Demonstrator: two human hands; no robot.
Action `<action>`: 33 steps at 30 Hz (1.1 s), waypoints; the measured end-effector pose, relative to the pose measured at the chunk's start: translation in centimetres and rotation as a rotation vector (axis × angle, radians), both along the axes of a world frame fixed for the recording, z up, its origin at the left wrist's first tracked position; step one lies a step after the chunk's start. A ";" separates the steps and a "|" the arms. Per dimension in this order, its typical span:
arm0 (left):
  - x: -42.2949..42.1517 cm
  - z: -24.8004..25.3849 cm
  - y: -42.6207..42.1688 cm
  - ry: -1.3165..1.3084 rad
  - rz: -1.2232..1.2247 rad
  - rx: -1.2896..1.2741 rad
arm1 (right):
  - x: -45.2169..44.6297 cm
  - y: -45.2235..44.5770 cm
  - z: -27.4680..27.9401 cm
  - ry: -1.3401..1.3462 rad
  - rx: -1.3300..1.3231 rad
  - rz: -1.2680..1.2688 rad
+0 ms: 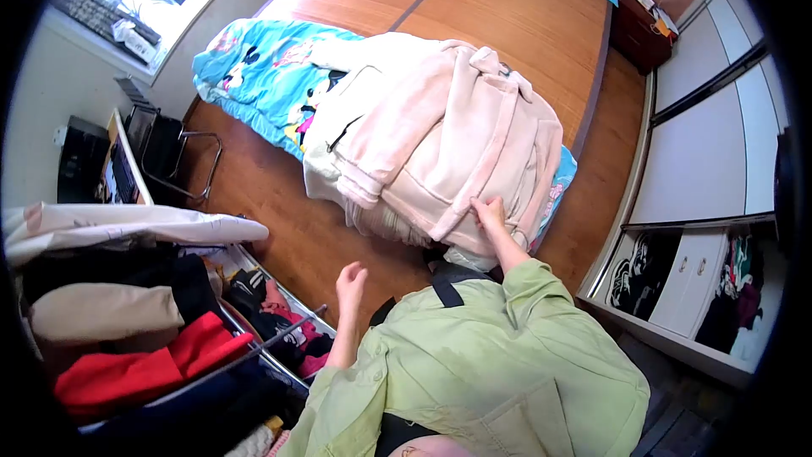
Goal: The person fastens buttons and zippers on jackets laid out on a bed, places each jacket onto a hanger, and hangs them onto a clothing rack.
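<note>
A pale pink fleece coat lies on top of other light garments at the near end of the bed. My right hand pinches the coat's lower front edge between thumb and fingers. Away from the coat, my left hand hangs above the floor with its fingers curled together; whether anything is in them is too small to tell. Under the coat, a white garment shows at its left, over a blue cartoon-print quilt.
At the lower left, clothes including a red garment hang on a rack beside a drawer of clothes. A black chair stands by the desk. Wardrobe doors line the right side, above open compartments. Wooden floor lies between.
</note>
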State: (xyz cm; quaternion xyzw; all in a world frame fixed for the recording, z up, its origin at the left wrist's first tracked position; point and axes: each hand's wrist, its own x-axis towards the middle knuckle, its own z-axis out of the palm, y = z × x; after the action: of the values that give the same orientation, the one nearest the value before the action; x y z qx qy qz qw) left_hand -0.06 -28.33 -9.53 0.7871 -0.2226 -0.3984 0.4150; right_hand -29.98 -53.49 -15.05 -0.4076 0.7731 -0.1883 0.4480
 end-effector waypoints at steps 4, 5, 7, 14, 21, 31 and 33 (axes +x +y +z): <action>-2.3 5.2 -9.3 -0.263 -0.360 -0.006 | 2.2 -1.5 4.8 -0.210 0.124 0.119; -2.3 5.5 -10.9 -0.398 -0.488 -0.024 | 2.8 -1.7 4.7 -0.173 0.083 0.125; -2.0 5.9 -14.0 -0.502 -0.594 -0.059 | 3.1 -1.8 2.5 -0.041 0.038 0.139; 1.5 3.1 -24.0 -0.738 -0.781 -0.080 | 5.6 -2.0 8.8 -0.083 -0.234 0.043; 5.3 0.7 -29.0 -0.700 -0.747 -0.109 | 10.5 -3.5 14.3 0.103 -0.290 0.168; 22.8 11.9 -40.2 -0.741 -0.126 -0.216 | 16.5 0.6 12.8 -0.107 -0.179 0.401; 27.4 6.9 -40.7 -0.973 -0.227 -0.006 | 16.1 0.2 11.8 -0.146 -0.120 0.499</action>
State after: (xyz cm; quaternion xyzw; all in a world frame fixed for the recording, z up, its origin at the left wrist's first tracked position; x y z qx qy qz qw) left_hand 27.30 -69.02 -2.61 0.8513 -0.4759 -0.0269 0.2194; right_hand -13.88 -53.25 -3.22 -0.5968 0.6018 -0.1465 0.5101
